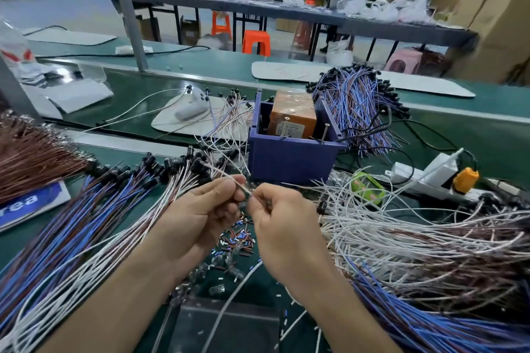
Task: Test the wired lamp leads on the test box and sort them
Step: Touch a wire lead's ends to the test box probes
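At centre frame the left hand (198, 209) and right hand (282, 223) both pinch one pale lamp lead (220, 173), its long axis slanting up-left from their fingertips; the test box (289, 157) stands just above on the bench (487, 135), slightly nearer the right hand.

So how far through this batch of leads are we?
Roughly midway, I'd guess. Maybe done: the blue and brown bundle stacked behind the test box, though tested or not isn't visible. In hand: the left hand and right hand pinch one white lead, not yet at the box. Remaining: the large left pile and right pile.
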Motion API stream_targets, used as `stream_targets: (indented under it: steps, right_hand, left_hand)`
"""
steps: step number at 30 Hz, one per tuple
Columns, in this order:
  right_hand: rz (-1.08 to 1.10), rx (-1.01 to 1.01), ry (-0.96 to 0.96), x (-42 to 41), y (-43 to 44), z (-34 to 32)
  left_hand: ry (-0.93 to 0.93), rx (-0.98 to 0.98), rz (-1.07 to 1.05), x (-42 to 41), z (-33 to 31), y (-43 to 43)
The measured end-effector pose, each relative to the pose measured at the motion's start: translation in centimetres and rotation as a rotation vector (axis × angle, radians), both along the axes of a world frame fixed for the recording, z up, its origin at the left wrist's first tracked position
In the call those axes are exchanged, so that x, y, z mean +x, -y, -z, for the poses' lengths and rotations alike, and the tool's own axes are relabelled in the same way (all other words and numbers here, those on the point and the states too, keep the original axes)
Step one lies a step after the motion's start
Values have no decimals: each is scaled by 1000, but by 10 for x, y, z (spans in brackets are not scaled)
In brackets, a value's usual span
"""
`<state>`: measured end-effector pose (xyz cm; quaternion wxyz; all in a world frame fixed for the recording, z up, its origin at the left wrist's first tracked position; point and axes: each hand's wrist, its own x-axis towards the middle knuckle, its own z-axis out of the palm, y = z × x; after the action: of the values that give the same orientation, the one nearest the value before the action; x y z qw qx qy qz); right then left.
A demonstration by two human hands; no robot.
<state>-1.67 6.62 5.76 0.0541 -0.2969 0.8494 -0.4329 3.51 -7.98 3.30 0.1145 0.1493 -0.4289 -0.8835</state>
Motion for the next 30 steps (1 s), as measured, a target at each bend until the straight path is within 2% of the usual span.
stream_targets:
  steps: [4, 6, 8, 10, 14, 17, 20, 24, 30]
  right_hand:
    - [-176, 124, 62, 5, -9, -17]
    - [-191, 58, 68, -9, -18, -34]
    - [-123, -88, 98, -26, -29, -58]
    - [-49, -143, 67, -43, -39, -83]
    - [13, -113, -166, -68, -60, -126]
    - [88, -70, -158, -85, -70, -142]
    - [78, 80, -110, -97, -74, -144]
    - [57, 272, -251, -112, -76, -132]
    - [87, 226, -286, -128, -75, -109]
  left_hand:
    - [106, -7, -26, 5, -8, 10]
    - [162, 18, -49, 9, -15, 19]
    - [202, -36, -73, 9, -24, 23]
    - [241, -215, -110, 4, -39, 22]
    - [205, -732, -172, -7, -81, 18]
    - [213, -1074, -185, -17, -97, 19]
    - [258, -1284, -204, -34, -100, 12]
    - [255, -1271, -261, -51, -87, 4]
    - [274, -1280, -212, -62, -69, 11]
